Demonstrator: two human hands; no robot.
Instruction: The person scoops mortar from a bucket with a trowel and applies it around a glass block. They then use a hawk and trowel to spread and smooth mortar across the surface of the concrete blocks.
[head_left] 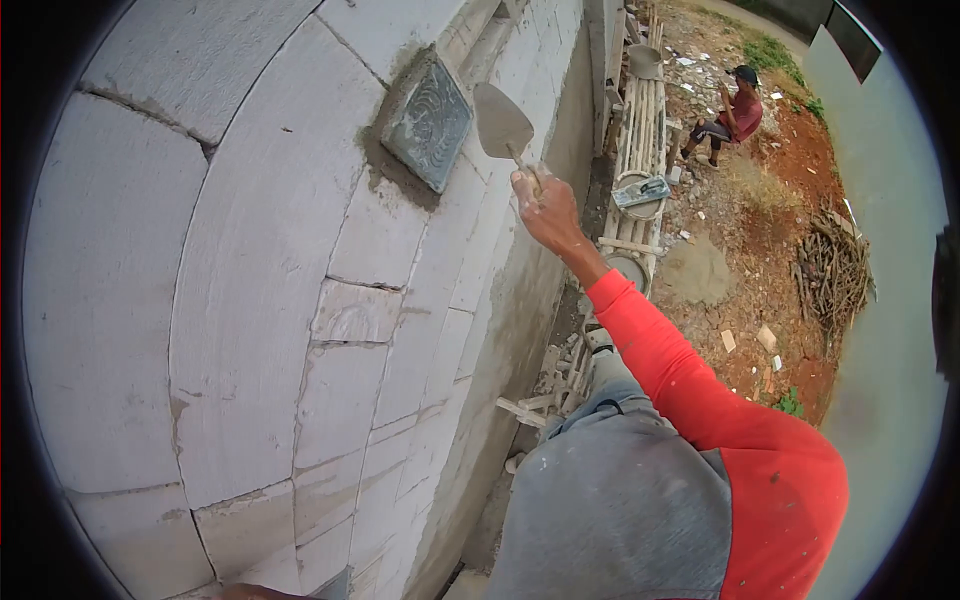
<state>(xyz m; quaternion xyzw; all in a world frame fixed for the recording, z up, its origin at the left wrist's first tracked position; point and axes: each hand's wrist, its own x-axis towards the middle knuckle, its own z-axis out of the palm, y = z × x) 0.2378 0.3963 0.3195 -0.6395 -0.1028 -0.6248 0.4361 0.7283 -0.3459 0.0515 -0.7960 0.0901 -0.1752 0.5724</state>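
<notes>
beside the grey square slab (428,124), the right hand (548,207) wraps around a trowel (502,122); left hand (255,593) too cropped to tell.

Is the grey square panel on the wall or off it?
On: the panel sits against the wall, with mortar smeared along its edge.

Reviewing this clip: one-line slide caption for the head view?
Right hand holding a trowel beside a grey panel on a pale block wall.
</notes>
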